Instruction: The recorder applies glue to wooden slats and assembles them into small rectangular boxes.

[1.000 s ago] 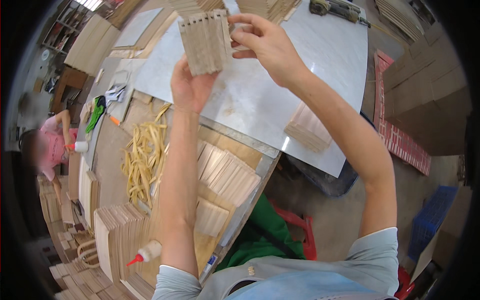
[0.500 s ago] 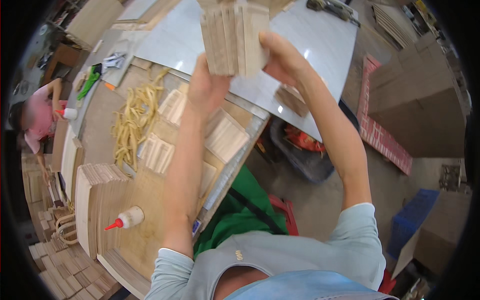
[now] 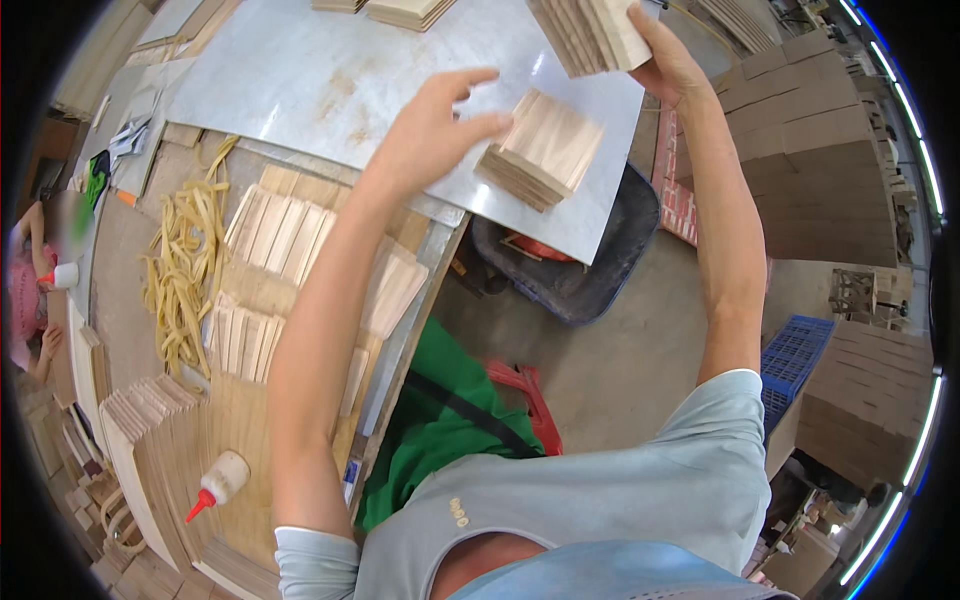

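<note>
My right hand (image 3: 668, 58) is closed round the edge of a bundle of thin wooden boards (image 3: 592, 36) at the top of the view. Whether that bundle hangs free or touches the sheet below, I cannot tell. My left hand (image 3: 436, 128) holds nothing, and its thumb and fingers are spread. Beside its fingertips, a short stack of pale wooden boards (image 3: 555, 142) lies on the smooth grey tabletop (image 3: 290, 85). Left of my left forearm, rows of wooden slats (image 3: 280, 235) rest on the wooden bench.
Yellow strips (image 3: 185, 270) lie tangled on the bench. A white glue bottle with a red nozzle (image 3: 225, 478) lies near a tall board stack (image 3: 150, 450). A black tub (image 3: 600, 265) stands below the tabletop, cardboard boxes (image 3: 810, 160) at right. A person (image 3: 35, 290) works at far left.
My left hand has let go of the bundle and moved away from it. The bundle is now in my right hand alone, farther right. The view has shifted, showing the stack on the tabletop.
</note>
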{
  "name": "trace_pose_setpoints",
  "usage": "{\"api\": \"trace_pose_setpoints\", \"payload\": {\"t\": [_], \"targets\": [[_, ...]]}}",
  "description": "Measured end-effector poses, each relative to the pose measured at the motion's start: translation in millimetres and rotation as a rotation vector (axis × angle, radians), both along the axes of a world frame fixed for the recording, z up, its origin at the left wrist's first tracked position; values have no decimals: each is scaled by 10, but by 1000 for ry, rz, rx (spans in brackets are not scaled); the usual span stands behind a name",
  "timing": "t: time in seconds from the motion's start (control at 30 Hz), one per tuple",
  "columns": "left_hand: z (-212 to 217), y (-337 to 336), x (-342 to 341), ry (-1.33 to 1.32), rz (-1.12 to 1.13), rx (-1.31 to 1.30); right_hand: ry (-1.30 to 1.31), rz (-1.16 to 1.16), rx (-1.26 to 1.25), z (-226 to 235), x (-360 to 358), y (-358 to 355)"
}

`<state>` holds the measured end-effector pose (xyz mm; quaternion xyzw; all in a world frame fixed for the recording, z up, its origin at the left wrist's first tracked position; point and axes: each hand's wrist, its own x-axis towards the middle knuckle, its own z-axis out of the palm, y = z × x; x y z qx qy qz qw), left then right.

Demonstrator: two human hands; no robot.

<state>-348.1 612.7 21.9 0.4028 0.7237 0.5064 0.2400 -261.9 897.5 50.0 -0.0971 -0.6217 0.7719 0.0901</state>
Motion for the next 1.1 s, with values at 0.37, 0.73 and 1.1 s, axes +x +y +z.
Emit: {"api": "trace_pose_setpoints", "payload": {"t": [0.37,0.73,1.1], "targets": [[-253,62,287,651,-169,-90,-498,129,506,-578,-84,510],[-215,275,-485,502,24,-51,-346,-89,1089,-316,-289,393],[-546,927,-2348,583,425,-261,-555,-106,555,-412,-2123,-520]]}}
